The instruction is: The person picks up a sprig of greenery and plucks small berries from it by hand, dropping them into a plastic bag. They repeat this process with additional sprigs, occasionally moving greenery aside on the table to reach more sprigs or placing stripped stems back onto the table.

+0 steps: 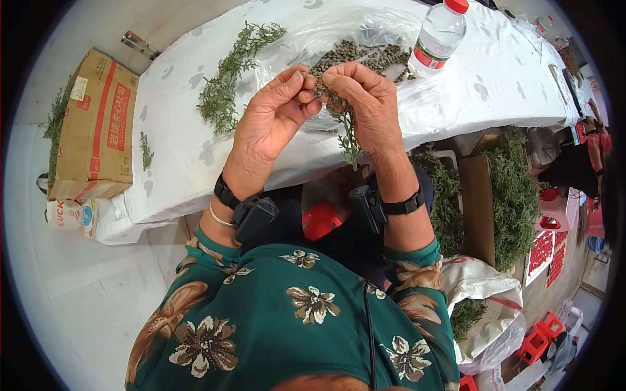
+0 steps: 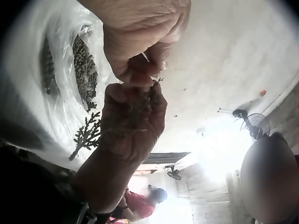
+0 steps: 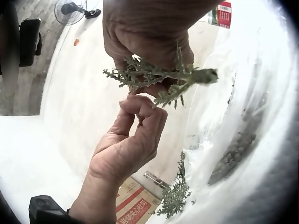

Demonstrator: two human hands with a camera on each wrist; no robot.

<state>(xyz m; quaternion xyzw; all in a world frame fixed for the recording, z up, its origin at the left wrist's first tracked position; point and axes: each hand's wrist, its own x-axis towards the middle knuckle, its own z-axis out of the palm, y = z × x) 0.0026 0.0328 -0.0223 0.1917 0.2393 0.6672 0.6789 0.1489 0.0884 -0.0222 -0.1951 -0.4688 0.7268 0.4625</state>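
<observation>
While I follow remotely, a white-covered table point(image 1: 176, 85) carries a clear plastic bag point(image 1: 277, 57) and a red-capped bottle point(image 1: 441, 34). Over the table's near side, a person's right hand point(image 1: 375, 107) grips a green sprig point(image 1: 350, 135) in bent fingers; the left hand point(image 1: 272, 117) curls its fingers at the sprig's upper end, pinching or not, I cannot tell. Brown round pieces point(image 1: 385, 60) lie in the bag.

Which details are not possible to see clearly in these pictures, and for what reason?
Head view: whether the left hand pinches anything; the hand itself covers this.
Head view: part of the green sprig, covered by the right hand.
Right wrist view: most of the bottle, cut off by the top edge.
</observation>
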